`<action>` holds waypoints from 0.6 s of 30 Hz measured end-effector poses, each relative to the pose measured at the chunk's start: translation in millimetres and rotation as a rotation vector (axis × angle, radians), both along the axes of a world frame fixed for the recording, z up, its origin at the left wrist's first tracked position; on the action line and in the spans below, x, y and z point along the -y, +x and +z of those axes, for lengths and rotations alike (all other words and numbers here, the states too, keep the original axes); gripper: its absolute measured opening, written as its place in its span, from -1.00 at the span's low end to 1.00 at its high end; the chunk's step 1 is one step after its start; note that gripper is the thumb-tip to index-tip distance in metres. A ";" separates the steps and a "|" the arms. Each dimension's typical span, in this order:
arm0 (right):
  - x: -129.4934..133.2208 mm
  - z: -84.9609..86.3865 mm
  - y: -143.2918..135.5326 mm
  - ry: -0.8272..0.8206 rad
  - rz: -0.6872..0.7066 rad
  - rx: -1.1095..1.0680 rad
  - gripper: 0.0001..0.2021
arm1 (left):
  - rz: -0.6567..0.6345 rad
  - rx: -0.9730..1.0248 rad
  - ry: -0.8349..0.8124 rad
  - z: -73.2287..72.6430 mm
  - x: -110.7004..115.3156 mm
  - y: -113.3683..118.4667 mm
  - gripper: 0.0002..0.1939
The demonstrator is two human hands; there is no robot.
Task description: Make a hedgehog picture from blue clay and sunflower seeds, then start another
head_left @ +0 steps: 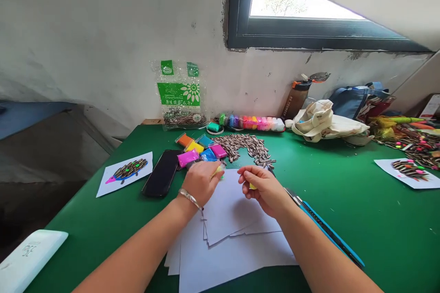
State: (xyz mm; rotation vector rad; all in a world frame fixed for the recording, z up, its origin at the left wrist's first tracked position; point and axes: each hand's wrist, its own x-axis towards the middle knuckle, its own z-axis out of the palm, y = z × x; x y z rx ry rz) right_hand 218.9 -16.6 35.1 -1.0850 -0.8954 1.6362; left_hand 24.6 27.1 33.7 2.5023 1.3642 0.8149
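Note:
My left hand (pixel 201 183), with a silver bangle at the wrist, is closed over a small yellow clay packet (pixel 217 171), partly hidden by the fingers. A little green shows just below it. My right hand (pixel 263 187) pinches a small lump of yellow clay (pixel 253 187), mostly covered by the fingers. Both hands are apart from each other, above a stack of white paper (pixel 225 206). Beyond my left hand lie several coloured clay packets (pixel 194 147). Past the paper is a loose pile of striped sunflower seeds (pixel 254 145).
Left are a black phone (pixel 162 174), a seed-decorated picture card (pixel 125 173) and a white device (pixel 30 256). Blue-edged tools (pixel 332 233) lie beside my right forearm. A seed bag (pixel 182 100), clay roll (pixel 254 122), bottle (pixel 296 98) and cloth bag (pixel 319 121) line the wall.

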 end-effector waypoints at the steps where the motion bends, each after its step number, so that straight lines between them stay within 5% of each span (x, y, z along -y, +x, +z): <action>1: 0.7 -2.2 -3.0 -0.004 0.009 -0.001 -0.68 | 0.008 -0.060 0.035 -2.1 -7.1 0.8 -0.68; 5: 0.3 -7.6 -8.6 -0.002 -0.025 -0.012 -0.65 | 0.102 -0.138 0.103 -7.5 -17.3 4.1 -0.55; 9: -0.5 -8.8 -12.3 0.061 -0.085 0.034 -0.60 | 0.097 0.231 0.063 -0.4 14.2 13.6 -0.58; 15: 28.1 -3.4 -49.5 0.581 -0.195 0.469 -0.57 | 0.030 1.185 -0.914 12.5 57.0 44.9 -0.36; 18: 44.7 -0.1 -66.3 0.767 -0.077 0.727 -0.50 | -0.051 1.301 -1.254 7.0 60.1 54.6 -0.16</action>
